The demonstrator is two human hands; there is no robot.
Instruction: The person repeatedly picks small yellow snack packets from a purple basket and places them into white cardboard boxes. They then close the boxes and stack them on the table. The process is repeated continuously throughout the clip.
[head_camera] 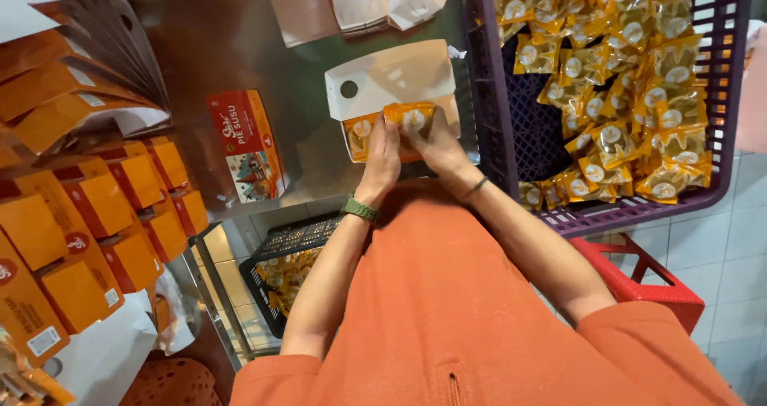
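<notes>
An open white cardboard box lies on the steel table in front of me, its lid with a round hole folded back. Small orange-and-clear wrapped pastry packets sit in a row inside it. My left hand and my right hand press side by side on a packet in the box, fingers curled over it. A green watch is on my left wrist, a dark band on my right.
A purple plastic crate full of the same packets stands at the right on a red stool. Closed orange boxes are stacked at the left, with a printed red-orange box lying flat. A black basket sits below the table.
</notes>
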